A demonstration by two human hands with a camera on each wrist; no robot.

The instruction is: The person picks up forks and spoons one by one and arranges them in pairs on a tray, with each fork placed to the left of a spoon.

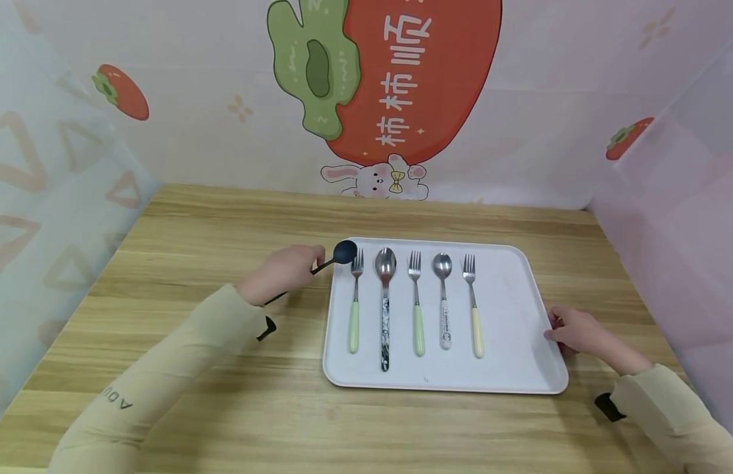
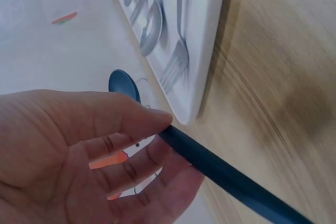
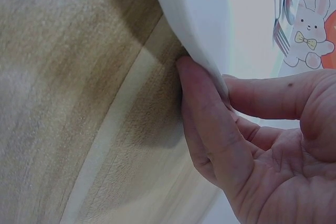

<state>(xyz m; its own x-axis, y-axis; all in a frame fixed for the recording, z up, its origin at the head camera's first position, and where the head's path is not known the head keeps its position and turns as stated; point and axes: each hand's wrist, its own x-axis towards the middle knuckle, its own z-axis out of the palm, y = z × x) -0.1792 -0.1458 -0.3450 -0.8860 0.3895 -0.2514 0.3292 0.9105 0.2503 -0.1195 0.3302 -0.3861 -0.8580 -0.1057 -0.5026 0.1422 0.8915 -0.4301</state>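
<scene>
Pinched between the thumb and fingers of my left hand point(image 1: 291, 268) is a black long-handled spoon point(image 1: 345, 252), its bowl over the far left corner of a white tray point(image 1: 514, 316). My right hand point(image 1: 581, 331) grips the tray's right rim, thumb above and fingers below, as the right wrist view shows. On the tray, from left to right, lie a green-handled fork point(image 1: 354, 326), a large spoon with a patterned handle point(image 1: 385, 329), a second green-handled fork point(image 1: 418, 329), a smaller spoon with a white printed handle point(image 1: 445, 322) and a yellow-handled fork point(image 1: 477, 332).
The tray stands on a wood-grain table point(image 1: 272, 421). A backdrop point(image 1: 195, 158) with a large red persimmon and a rabbit rises behind the table's far edge. Printed side panels point(image 1: 698, 197) flank the table on both sides.
</scene>
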